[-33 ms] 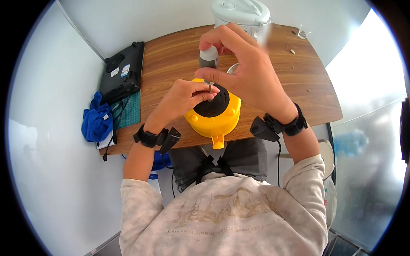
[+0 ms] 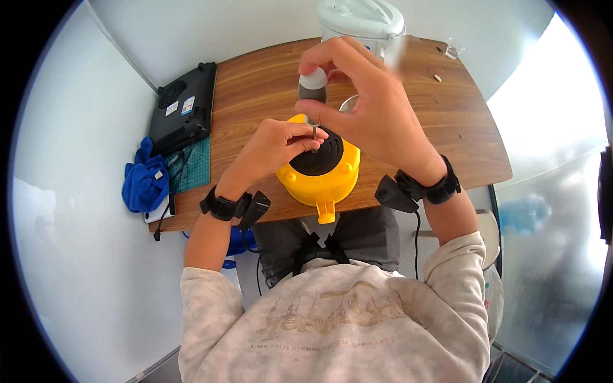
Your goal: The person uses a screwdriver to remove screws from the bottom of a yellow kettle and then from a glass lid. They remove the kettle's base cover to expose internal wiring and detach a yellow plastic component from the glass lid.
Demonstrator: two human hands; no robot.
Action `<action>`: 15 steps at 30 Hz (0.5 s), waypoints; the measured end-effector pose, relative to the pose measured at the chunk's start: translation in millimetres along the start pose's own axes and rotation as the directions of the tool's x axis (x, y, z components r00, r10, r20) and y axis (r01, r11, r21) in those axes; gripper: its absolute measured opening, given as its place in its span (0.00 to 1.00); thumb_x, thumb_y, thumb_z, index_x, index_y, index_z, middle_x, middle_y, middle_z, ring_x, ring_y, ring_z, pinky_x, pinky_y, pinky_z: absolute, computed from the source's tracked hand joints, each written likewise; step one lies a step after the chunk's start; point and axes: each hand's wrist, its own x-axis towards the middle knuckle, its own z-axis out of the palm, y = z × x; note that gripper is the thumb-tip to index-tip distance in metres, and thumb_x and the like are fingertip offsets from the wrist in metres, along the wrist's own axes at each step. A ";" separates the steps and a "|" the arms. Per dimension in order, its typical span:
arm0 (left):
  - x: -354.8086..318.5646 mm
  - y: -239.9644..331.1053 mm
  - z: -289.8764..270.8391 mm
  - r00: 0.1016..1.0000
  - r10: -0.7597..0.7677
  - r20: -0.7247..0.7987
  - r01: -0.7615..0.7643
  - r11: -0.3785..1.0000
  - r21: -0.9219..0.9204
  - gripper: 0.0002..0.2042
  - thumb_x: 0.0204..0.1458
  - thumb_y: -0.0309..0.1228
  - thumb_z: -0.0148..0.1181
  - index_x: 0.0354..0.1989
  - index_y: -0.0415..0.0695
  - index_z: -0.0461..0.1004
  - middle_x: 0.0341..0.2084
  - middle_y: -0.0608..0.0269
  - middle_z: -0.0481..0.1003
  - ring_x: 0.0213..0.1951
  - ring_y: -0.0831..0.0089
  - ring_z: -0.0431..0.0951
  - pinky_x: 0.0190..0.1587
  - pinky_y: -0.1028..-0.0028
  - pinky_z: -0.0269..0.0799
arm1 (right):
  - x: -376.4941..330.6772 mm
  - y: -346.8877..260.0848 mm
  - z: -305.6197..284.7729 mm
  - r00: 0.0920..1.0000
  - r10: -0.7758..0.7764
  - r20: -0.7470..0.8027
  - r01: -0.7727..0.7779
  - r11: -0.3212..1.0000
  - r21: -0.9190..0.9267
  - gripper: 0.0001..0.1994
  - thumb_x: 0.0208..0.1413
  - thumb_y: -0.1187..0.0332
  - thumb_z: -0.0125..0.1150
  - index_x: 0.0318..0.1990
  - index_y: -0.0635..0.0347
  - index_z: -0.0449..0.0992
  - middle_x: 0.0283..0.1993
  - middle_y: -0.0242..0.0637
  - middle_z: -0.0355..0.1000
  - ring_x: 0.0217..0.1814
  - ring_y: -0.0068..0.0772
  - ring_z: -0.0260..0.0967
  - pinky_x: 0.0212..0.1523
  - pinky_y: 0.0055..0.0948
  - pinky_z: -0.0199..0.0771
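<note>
A round yellow appliance (image 2: 322,175) lies upside down at the table's near edge, its black base plate (image 2: 320,156) facing up. My right hand (image 2: 370,105) is closed around a screwdriver (image 2: 313,89) with a grey and white handle, held upright with its tip on the black plate. My left hand (image 2: 271,150) rests on the left side of the appliance, fingertips pinched close to the screwdriver's tip. Whether something small sits between those fingers cannot be made out. Both wrists wear black straps.
The wooden table (image 2: 255,83) carries a black flat device (image 2: 182,108) on a green cutting mat (image 2: 191,169) at the left, with a blue cloth (image 2: 145,182) beside it. A white rice cooker (image 2: 361,19) stands at the far edge. Small bits lie far right (image 2: 437,78).
</note>
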 end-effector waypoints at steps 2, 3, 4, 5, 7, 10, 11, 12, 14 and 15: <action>0.9 0.4 -2.1 0.999 -0.038 0.007 0.038 0.999 -0.018 0.10 0.58 0.30 0.64 0.43 0.37 0.81 0.33 0.53 0.82 0.34 0.66 0.82 0.42 0.72 0.76 | -1.3 -2.0 2.4 0.996 0.091 -0.009 -0.089 0.985 0.145 0.18 0.46 0.72 0.73 0.44 0.56 0.73 0.38 0.36 0.71 0.32 0.33 0.69 0.35 0.30 0.74; 1.0 1.1 -2.9 0.998 -0.056 0.012 0.057 0.998 -0.029 0.10 0.58 0.30 0.64 0.43 0.37 0.81 0.33 0.53 0.82 0.34 0.66 0.81 0.43 0.72 0.76 | -2.0 -2.6 3.2 0.990 0.138 -0.008 -0.133 0.967 0.217 0.17 0.46 0.72 0.73 0.44 0.55 0.74 0.38 0.35 0.70 0.32 0.33 0.69 0.35 0.29 0.73; 0.9 2.2 -3.6 0.998 -0.055 0.012 0.055 0.998 -0.021 0.10 0.58 0.30 0.64 0.43 0.37 0.81 0.33 0.53 0.82 0.34 0.66 0.81 0.42 0.73 0.76 | -2.4 -2.2 2.8 0.992 0.123 0.006 -0.122 0.974 0.191 0.17 0.46 0.72 0.72 0.44 0.55 0.74 0.38 0.35 0.70 0.32 0.33 0.69 0.35 0.29 0.73; 0.7 3.7 -4.6 0.999 -0.053 0.012 0.053 0.999 -0.012 0.10 0.58 0.29 0.64 0.43 0.37 0.81 0.33 0.53 0.82 0.34 0.67 0.81 0.42 0.73 0.76 | -2.9 -1.9 1.8 0.994 0.108 0.020 -0.110 0.980 0.165 0.16 0.47 0.73 0.71 0.44 0.55 0.74 0.38 0.35 0.70 0.32 0.33 0.70 0.35 0.29 0.74; 0.8 1.2 -4.1 0.999 -0.042 0.006 0.042 0.999 -0.022 0.09 0.58 0.29 0.64 0.43 0.37 0.81 0.33 0.53 0.82 0.34 0.67 0.81 0.42 0.73 0.76 | -2.5 -1.8 0.9 0.999 0.048 0.015 -0.049 0.994 0.100 0.16 0.48 0.74 0.68 0.45 0.56 0.74 0.38 0.36 0.72 0.32 0.34 0.71 0.35 0.29 0.74; 0.3 -7.0 -1.5 0.999 -0.033 -0.005 0.033 0.999 -0.043 0.09 0.57 0.28 0.64 0.42 0.37 0.81 0.32 0.54 0.82 0.34 0.68 0.81 0.42 0.73 0.76 | -0.4 -1.1 1.9 0.999 -0.027 -0.021 0.027 0.999 0.023 0.16 0.49 0.76 0.65 0.46 0.56 0.74 0.37 0.37 0.74 0.33 0.35 0.73 0.35 0.30 0.75; 0.7 -5.7 -2.1 0.999 -0.041 0.001 0.041 0.999 -0.030 0.08 0.57 0.28 0.64 0.42 0.37 0.81 0.32 0.54 0.82 0.34 0.68 0.81 0.42 0.73 0.76 | -1.3 1.3 3.6 1.000 -0.002 -0.024 0.003 1.000 0.025 0.16 0.49 0.76 0.66 0.47 0.55 0.74 0.37 0.37 0.74 0.33 0.35 0.73 0.36 0.30 0.76; 1.0 -4.2 -2.9 0.999 -0.049 0.007 0.049 0.999 -0.017 0.08 0.57 0.28 0.64 0.41 0.37 0.81 0.32 0.55 0.82 0.34 0.68 0.81 0.42 0.73 0.76 | -1.8 2.7 4.7 0.999 0.022 -0.026 -0.021 0.999 0.028 0.17 0.49 0.75 0.66 0.47 0.55 0.74 0.37 0.36 0.74 0.34 0.35 0.73 0.36 0.31 0.76; 1.1 0.8 -3.2 0.998 -0.060 0.023 0.061 0.998 -0.030 0.08 0.57 0.28 0.64 0.41 0.37 0.81 0.32 0.55 0.82 0.35 0.68 0.81 0.43 0.73 0.76 | -1.8 1.6 6.2 0.995 0.081 -0.063 -0.075 0.993 0.092 0.17 0.48 0.73 0.68 0.47 0.54 0.74 0.38 0.36 0.73 0.33 0.35 0.72 0.36 0.31 0.76; 1.1 2.1 -3.1 0.997 -0.066 0.032 0.067 0.997 -0.037 0.08 0.57 0.28 0.64 0.41 0.37 0.81 0.32 0.55 0.82 0.35 0.68 0.81 0.43 0.74 0.76 | -2.1 1.0 6.5 0.991 0.111 -0.079 -0.101 0.987 0.124 0.17 0.48 0.72 0.69 0.47 0.53 0.74 0.39 0.35 0.72 0.33 0.34 0.72 0.36 0.31 0.76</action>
